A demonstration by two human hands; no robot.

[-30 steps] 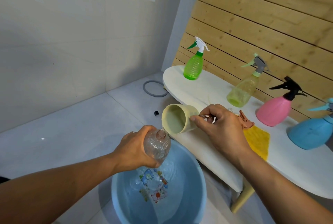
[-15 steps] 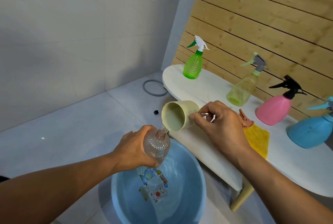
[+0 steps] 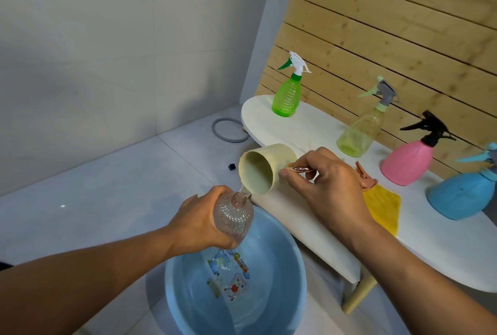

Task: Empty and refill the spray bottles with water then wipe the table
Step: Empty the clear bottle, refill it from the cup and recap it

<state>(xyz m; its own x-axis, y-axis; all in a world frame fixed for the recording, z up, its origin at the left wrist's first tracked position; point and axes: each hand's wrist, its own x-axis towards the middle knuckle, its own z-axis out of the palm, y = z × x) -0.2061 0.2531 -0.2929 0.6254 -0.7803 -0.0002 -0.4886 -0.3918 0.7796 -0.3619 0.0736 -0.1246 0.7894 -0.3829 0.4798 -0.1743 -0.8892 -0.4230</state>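
Note:
My left hand grips a clear ribbed bottle with no spray head, held tilted above the blue basin. My right hand holds a cream cup by its metal handle, tipped on its side. A thin stream of water runs from the cup's lip into the bottle's neck. On the white table stand a green spray bottle, a yellow-green one, a pink one and a blue one. A yellow cloth lies on the table by my right wrist.
The basin holds water and sits on the tiled floor below the table's edge. A pinkish spray head lies by the cloth. A grey ring and a small black piece lie on the floor. A wooden slat wall backs the table.
The cup has tipped a little further over the bottle's neck and the water keeps running. Both hands stay nearly where they were.

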